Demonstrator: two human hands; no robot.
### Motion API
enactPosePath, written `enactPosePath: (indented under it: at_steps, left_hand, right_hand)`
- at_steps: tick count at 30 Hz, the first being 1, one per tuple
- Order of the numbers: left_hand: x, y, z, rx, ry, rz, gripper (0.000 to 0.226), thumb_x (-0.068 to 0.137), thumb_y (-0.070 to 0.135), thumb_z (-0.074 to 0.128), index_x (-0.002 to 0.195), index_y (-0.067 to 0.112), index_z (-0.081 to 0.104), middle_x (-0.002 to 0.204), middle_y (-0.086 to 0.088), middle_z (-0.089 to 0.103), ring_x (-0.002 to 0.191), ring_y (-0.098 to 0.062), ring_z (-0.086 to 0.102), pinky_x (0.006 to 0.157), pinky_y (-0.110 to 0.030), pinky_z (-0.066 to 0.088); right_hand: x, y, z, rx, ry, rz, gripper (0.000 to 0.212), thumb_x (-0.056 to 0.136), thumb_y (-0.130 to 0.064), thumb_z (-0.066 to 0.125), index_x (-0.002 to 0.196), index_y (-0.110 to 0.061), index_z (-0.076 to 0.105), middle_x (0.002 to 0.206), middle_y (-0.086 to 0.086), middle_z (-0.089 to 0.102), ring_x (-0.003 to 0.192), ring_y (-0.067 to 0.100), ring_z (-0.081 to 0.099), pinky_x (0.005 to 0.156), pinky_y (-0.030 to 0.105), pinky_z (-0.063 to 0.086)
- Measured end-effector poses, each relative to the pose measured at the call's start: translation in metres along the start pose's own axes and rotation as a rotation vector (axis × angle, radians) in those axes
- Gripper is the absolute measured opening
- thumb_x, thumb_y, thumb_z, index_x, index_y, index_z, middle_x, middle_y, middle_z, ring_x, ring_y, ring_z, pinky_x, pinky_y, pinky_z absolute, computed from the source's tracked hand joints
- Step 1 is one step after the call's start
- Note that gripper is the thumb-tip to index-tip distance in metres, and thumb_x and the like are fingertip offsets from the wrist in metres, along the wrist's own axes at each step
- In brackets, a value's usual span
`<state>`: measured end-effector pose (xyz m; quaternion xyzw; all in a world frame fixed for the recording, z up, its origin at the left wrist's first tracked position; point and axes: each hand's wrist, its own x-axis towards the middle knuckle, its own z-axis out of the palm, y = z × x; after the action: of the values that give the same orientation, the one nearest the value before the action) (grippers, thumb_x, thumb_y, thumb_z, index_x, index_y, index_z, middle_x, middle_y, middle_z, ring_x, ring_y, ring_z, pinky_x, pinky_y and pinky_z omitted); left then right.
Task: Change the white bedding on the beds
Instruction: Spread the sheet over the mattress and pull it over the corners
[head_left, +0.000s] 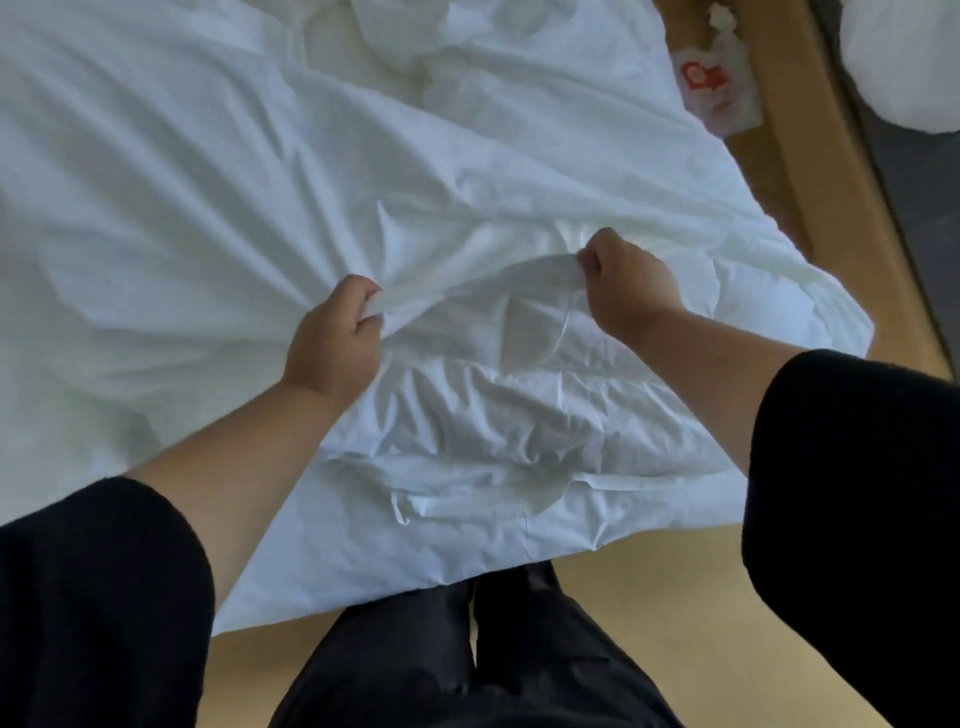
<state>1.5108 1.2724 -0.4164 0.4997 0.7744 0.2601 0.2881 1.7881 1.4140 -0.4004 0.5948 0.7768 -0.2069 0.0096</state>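
I'm looking straight down at the bed, where the white bedding (270, 171) is spread in wrinkles across most of the view. Its near edge hangs over the tan bed frame (639, 587) just in front of my dark trousers (498, 660).

My left hand (332, 338) is closed in a fist on a bunched fold of the bedding, the cloth gathered tight between thumb and fingers, with creases fanning out from it to the left and upward. My right hand (628, 286) pinches another fold just to the right, its grip clamped on a thin edge of the cloth, fingers curled in. The two hands are near each other, and the stretch of cloth between them is lifted into a small ridge. Below that ridge the bedding lies puffy and crumpled, as if a thicker layer sits under the top cloth; I cannot tell which layer each hand holds.

Both forearms are bare, with black sleeves (98, 597) pushed up near the elbows.

At the far right, on the frame beside the bedding, lies a white plastic bag with a red print (717, 88). A white bundle (904, 62) sits in the top right corner, well apart from the hands. More bunched white cloth is heaped at the top centre.
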Motion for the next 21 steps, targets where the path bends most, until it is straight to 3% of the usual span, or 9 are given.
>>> enactPosePath:
  at_steps: [1,3,7,9,12,14,17,19,21]
  left_hand:
    - [-0.014,0.003,-0.008,0.039,-0.03,0.018,0.008,0.098,0.017,0.051,0.094,0.011,0.054,0.077,-0.006,0.057,0.075,-0.03,0.051,0.067,-0.037,0.04]
    - [-0.042,-0.001,-0.021,0.222,-0.176,0.03,0.021,0.098,0.03,0.054,0.086,0.013,0.052,0.073,-0.004,0.057,0.073,-0.031,0.052,0.066,-0.038,0.043]
    - [-0.102,-0.016,-0.03,0.421,-0.507,0.07,0.035,0.098,0.035,0.054,0.067,0.028,0.039,0.071,0.007,0.044,0.077,-0.025,0.049,0.064,-0.034,0.035]
    - [-0.135,-0.022,-0.033,0.455,-0.54,0.048,0.038,0.098,0.034,0.055,0.065,0.031,0.035,0.072,0.009,0.04,0.079,-0.023,0.046,0.067,-0.034,0.036]
    - [-0.182,-0.032,-0.04,0.518,-0.519,0.004,0.028,0.096,0.036,0.056,0.073,0.021,0.05,0.081,0.004,0.047,0.083,-0.021,0.048,0.073,-0.034,0.042]
    - [-0.209,-0.041,-0.048,0.505,-0.486,-0.067,0.02,0.098,0.037,0.053,0.096,0.018,0.061,0.1,0.003,0.055,0.094,-0.019,0.051,0.082,-0.033,0.045]
    - [-0.235,-0.057,-0.068,0.455,-0.398,-0.191,0.03,0.1,0.035,0.049,0.125,0.02,0.056,0.124,0.005,0.052,0.116,-0.018,0.05,0.096,-0.033,0.044]
    - [-0.243,-0.068,-0.084,0.416,-0.355,-0.253,0.031,0.1,0.034,0.049,0.127,0.02,0.056,0.126,0.004,0.053,0.117,-0.018,0.051,0.098,-0.033,0.045]
    - [-0.251,-0.08,-0.1,0.375,-0.305,-0.307,0.029,0.1,0.033,0.05,0.124,0.02,0.058,0.123,0.003,0.056,0.114,-0.017,0.053,0.097,-0.033,0.046]
  right_hand:
    - [-0.014,-0.003,-0.006,0.043,-0.03,0.025,0.027,0.107,-0.033,0.034,0.094,-0.013,0.047,0.087,0.01,0.059,0.085,0.035,0.056,0.076,0.039,0.041]
    - [-0.05,-0.003,-0.009,0.0,-0.213,0.033,0.035,0.106,-0.044,0.033,0.089,-0.016,0.047,0.085,0.008,0.056,0.084,0.033,0.056,0.072,0.038,0.039]
    - [-0.144,0.003,0.026,-0.088,-0.672,0.047,0.049,0.1,-0.064,0.031,0.095,-0.021,0.054,0.106,0.008,0.063,0.102,0.029,0.059,0.087,0.038,0.044]
    - [-0.194,-0.006,0.047,-0.045,-0.841,0.045,0.056,0.101,-0.063,0.031,0.106,-0.016,0.06,0.11,0.007,0.063,0.107,0.028,0.059,0.088,0.037,0.043]
    - [-0.255,-0.013,0.067,0.023,-0.98,-0.007,0.06,0.1,-0.063,0.036,0.132,-0.018,0.058,0.131,0.004,0.06,0.124,0.024,0.054,0.1,0.034,0.04]
    - [-0.27,-0.008,0.068,0.02,-0.908,0.017,0.05,0.095,-0.063,0.046,0.125,-0.025,0.057,0.124,-0.002,0.061,0.119,0.022,0.056,0.097,0.034,0.043]
    - [-0.254,-0.002,0.058,-0.101,-0.682,0.026,0.028,0.097,-0.054,0.047,0.101,-0.027,0.051,0.099,-0.005,0.062,0.096,0.021,0.062,0.079,0.034,0.049]
    - [-0.233,-0.007,0.048,-0.143,-0.514,0.028,0.025,0.101,-0.048,0.043,0.099,-0.023,0.047,0.101,0.0,0.065,0.093,0.024,0.063,0.077,0.036,0.05]
    - [-0.215,-0.019,0.039,-0.219,-0.384,0.028,0.027,0.1,-0.046,0.045,0.115,-0.023,0.049,0.116,0.0,0.064,0.106,0.024,0.061,0.086,0.037,0.049]
